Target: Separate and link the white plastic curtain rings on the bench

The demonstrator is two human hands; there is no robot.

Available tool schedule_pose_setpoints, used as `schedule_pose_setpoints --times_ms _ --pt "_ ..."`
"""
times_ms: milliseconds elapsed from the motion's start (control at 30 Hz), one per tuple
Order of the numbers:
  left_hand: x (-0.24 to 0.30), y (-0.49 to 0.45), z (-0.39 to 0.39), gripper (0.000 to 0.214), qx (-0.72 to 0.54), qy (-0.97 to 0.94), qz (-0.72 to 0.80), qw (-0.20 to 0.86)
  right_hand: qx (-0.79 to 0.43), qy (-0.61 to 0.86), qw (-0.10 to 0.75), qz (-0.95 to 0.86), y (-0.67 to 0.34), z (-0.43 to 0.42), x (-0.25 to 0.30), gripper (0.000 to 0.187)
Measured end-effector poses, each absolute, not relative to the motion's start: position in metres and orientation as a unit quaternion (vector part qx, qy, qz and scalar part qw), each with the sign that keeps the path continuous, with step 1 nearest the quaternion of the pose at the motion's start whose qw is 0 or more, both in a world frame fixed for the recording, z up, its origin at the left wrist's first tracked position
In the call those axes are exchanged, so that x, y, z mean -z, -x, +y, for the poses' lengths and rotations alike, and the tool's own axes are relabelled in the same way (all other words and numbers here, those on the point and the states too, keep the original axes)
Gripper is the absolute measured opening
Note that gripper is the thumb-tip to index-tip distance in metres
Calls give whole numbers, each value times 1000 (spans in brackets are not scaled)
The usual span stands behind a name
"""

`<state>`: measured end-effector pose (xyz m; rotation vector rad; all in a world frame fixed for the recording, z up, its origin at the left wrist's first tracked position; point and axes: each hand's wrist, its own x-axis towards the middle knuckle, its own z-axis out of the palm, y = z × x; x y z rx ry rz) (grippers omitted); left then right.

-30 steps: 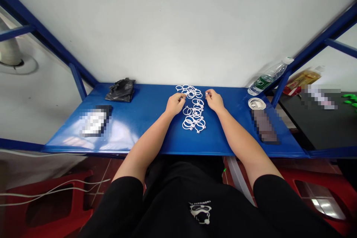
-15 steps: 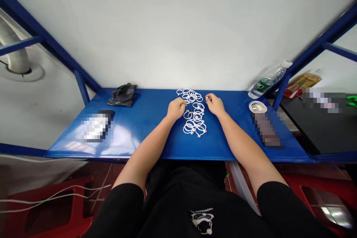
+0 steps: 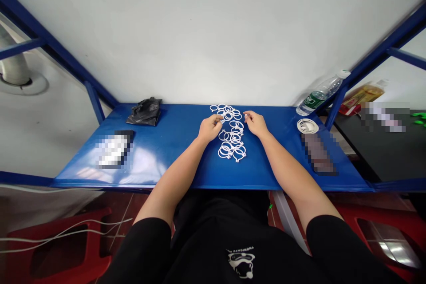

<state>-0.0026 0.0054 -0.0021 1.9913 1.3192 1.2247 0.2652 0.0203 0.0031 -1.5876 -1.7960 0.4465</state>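
Observation:
Several white plastic curtain rings [image 3: 238, 152] with small eyelets lie overlapping in a loose column on the blue table [image 3: 179, 164]. At the left side of this column is my left hand [image 3: 211, 127], its fingers pinched together close to the upper rings. A bit of white shows at its fingertips, but I cannot tell whether it is held or lies behind. On the other side, my right hand [image 3: 255, 123] pinches a small white piece [image 3: 246, 116] between thumb and fingers. Most of that piece is hidden by the fingers.
A crumpled black plastic bag [image 3: 145, 112] lies at the back left. To the right are a leaning water bottle [image 3: 316, 100], a coiled white cable [image 3: 307, 126] and a blurred dark item [image 3: 317, 153]. Blue frame bars [image 3: 95, 102] and a white wall [image 3: 213, 35] bound the table.
Both hands stay in nearly the same places, with the fingers shifting slightly. The left fingers have opened out a little from a tighter curl. The whole view has moved very slightly.

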Motion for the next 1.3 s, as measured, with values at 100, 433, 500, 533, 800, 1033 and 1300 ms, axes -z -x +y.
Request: schedule_pose_setpoints --times_ms 100,433,500,533,800,1033,1300 --pt "0 2 3 22 -437 -753 431 237 -172 603 354 -694 -265 21 -2 29" --pt "-6 -9 -4 17 -509 -777 334 163 -161 607 355 -693 -266 21 -3 26" --pt "-3 -11 4 20 -530 -740 389 140 -167 606 353 -693 -266 21 -3 26" --pt "-2 -12 8 20 -523 -734 411 140 -170 606 354 -692 -266 21 -3 26" --pt "3 -9 24 52 -355 -780 479 192 -164 595 342 -709 -267 22 -1 25" --pt "13 -11 30 36 -379 -761 491 189 -161 604 317 -713 -264 18 -6 27" --pt "8 -2 20 26 -444 -715 493 220 -166 601 315 -716 -266 19 -5 31"
